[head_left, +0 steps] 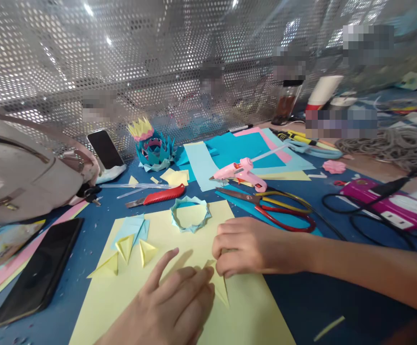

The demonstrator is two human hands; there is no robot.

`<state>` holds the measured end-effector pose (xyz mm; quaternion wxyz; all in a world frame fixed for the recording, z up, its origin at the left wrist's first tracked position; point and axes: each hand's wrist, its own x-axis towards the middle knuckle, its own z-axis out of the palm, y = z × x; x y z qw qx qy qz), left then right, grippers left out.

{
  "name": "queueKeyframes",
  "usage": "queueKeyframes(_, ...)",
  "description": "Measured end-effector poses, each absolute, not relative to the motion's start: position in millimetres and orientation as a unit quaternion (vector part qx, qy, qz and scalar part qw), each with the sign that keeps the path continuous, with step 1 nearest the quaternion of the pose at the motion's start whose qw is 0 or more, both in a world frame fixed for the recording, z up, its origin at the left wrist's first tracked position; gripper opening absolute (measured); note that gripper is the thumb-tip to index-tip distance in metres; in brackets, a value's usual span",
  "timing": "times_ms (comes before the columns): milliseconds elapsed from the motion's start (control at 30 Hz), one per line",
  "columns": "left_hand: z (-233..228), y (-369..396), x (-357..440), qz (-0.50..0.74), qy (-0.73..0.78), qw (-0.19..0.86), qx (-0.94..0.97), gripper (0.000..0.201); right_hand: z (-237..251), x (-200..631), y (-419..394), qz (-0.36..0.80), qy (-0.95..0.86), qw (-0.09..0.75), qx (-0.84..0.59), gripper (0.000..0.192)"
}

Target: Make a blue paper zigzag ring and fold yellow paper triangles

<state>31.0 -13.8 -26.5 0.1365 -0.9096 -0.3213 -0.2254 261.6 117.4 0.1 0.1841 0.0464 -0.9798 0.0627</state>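
A small folded yellow paper piece (220,287) lies between my hands, above a pale yellow sheet (251,311). My right hand (253,247) is closed, its curled fingers gripping the piece's upper end. From the left, my left hand (179,302) has its fingertips bent against the same piece, with the little finger sticking out; its thumb is hidden. Left of my hands, several folded yellow triangles (125,248) and light blue paper pieces (131,227) rest on the sheet. At the sheet's far edge sits a light blue pointed paper ring (173,218).
Beyond the sheet lie a red box cutter (163,194), scissors (285,211) and a pink glue gun (240,173). A blue paper lotus (154,152) stands behind. A black phone (38,273) and a bag (25,167) are left; a magenta power strip (384,203) with cables is right.
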Motion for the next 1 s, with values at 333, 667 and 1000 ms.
queueKeyframes(333, -10, -12, 33, -0.201, -0.316, 0.139, -0.917, 0.024, 2, 262, 120, 0.158, -0.972, 0.17, 0.044, 0.017)
queueKeyframes(667, -21, -12, 37, -0.263, -0.327, 0.139, -0.897, 0.028, -5, 258, 113, 0.276, -0.944, 0.178, -0.04, 0.011)
queueKeyframes(1000, -46, -13, 39, -0.272, -0.339, 0.147, -0.889, 0.026, -4, 261, 116, 0.272, -0.952, 0.126, -0.056, 0.014)
